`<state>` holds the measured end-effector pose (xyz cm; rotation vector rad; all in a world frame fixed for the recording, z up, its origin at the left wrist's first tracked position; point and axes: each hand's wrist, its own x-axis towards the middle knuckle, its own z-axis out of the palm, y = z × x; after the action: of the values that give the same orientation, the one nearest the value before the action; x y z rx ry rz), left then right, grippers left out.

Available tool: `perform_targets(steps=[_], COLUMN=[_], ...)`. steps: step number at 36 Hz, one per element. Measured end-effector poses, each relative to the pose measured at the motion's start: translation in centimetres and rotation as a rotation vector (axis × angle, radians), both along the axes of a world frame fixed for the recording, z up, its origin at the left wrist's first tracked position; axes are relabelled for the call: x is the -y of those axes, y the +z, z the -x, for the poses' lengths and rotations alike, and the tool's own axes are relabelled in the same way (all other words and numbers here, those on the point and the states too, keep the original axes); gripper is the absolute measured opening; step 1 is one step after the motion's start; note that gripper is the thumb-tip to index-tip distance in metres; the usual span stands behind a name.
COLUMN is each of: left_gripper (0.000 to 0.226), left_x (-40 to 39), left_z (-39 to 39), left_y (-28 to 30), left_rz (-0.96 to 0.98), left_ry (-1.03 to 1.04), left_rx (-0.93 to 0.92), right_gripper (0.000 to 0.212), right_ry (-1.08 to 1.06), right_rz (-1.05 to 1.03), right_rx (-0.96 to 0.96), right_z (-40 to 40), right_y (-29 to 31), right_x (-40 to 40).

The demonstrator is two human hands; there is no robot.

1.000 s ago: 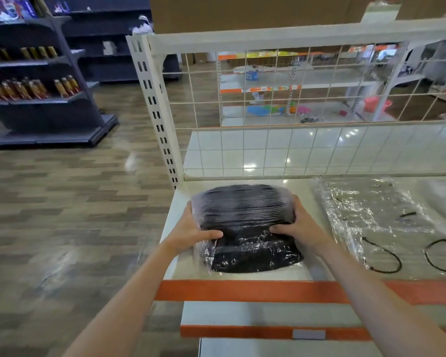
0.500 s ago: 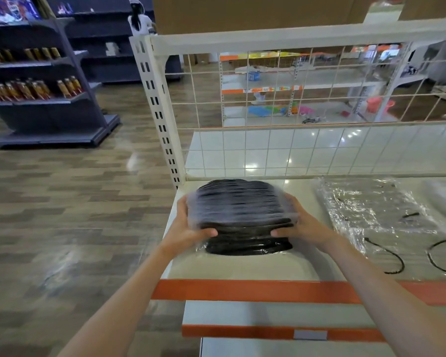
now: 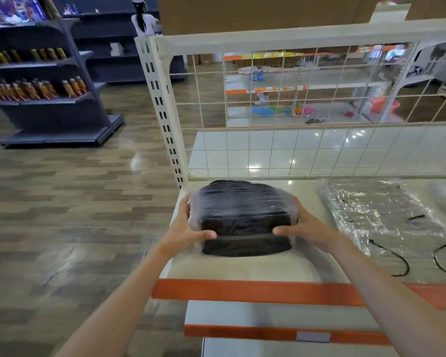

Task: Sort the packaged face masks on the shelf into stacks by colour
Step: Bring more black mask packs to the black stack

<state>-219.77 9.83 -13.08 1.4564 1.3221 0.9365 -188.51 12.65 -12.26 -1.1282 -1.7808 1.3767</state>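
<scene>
A cream metal shelf (image 3: 242, 269) with an orange front strip fills the lower middle of the view, and under it a second, lower shelf edge (image 3: 268, 331) with its own orange strip shows. Two bare forearms reach in from the bottom edge to the shelf's left end. There the left hand (image 3: 184, 230) grips the left side of a stack of black masks (image 3: 242, 217) in clear wrap, thumb laid across the front face and fingers curled round the side. The right hand (image 3: 303, 231) grips the opposite side the same way, thumb on the front. The stack sits on the shelf surface near its left rear corner; how many packets make it up cannot be counted through the glare of the wrap. To the right, apart from the stack, lies a flat pile of clear packets (image 3: 381, 222) with black ear loops showing; two loops curl out at its near edge. Behind the shelf stands a white wire grid panel (image 3: 307, 112) fixed to one perforated upright post (image 3: 162, 112). Farther off, on the left across the wood-pattern floor (image 3: 62, 202), a dark shelving unit (image 3: 49, 99) carries two rows of bottles, and one person (image 3: 143, 19) stands in the far aisle.
</scene>
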Motion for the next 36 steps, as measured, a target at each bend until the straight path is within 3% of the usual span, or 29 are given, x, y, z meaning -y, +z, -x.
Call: perform_targets(steps=[4, 7, 11, 13, 18, 22, 28, 31, 36], left_gripper=[0.127, 0.118, 0.083, 0.067, 0.075, 0.089, 0.136, 0.132, 0.116], left_x=[0.7, 0.5, -0.6, -1.0, -1.6, -2.0, -2.2, -2.0, -1.7], left_z=[0.2, 0.1, -0.5, -0.7, -0.4, 0.0, 0.3, -0.1, -1.2], left_y=[-1.8, -1.8, -0.7, -0.3, -0.3, -0.3, -0.5, -0.3, -0.9], left_rz=[-0.022, -0.101, -0.157, -0.139, -0.046, 0.054, 0.152, 0.133, 0.061], left_ry=[-0.123, -0.111, -0.017, -0.037, -0.011, -0.015, -0.061, -0.041, -0.014], left_rx=[-0.005, -0.12, -0.135, -0.084, -0.039, -0.032, -0.055, -0.008, 0.017], right_gripper=[0.111, 0.099, 0.076, 0.082, 0.111, 0.115, 0.076, 0.063, 0.083], right_ry=[0.076, 0.05, -0.041, -0.047, 0.022, 0.055, -0.261, -0.302, -0.162], right_rz=[0.003, -0.121, -0.148, -0.123, -0.005, 0.03, 0.002, 0.019, -0.051], right_rx=[0.037, 0.065, 0.009, -0.009, -0.028, 0.011, -0.012, -0.024, -0.059], right_z=[-0.1, 0.6, 0.9, 1.0, 0.4, 0.2, 0.5, 0.9, 1.9], right_y=[-0.8, -0.9, -0.1, 0.6, 0.5, 0.4, -0.8, -0.8, 0.0], right_x=[0.1, 0.2, -0.3, -0.2, 0.4, 0.1, -0.7, -0.5, 0.3])
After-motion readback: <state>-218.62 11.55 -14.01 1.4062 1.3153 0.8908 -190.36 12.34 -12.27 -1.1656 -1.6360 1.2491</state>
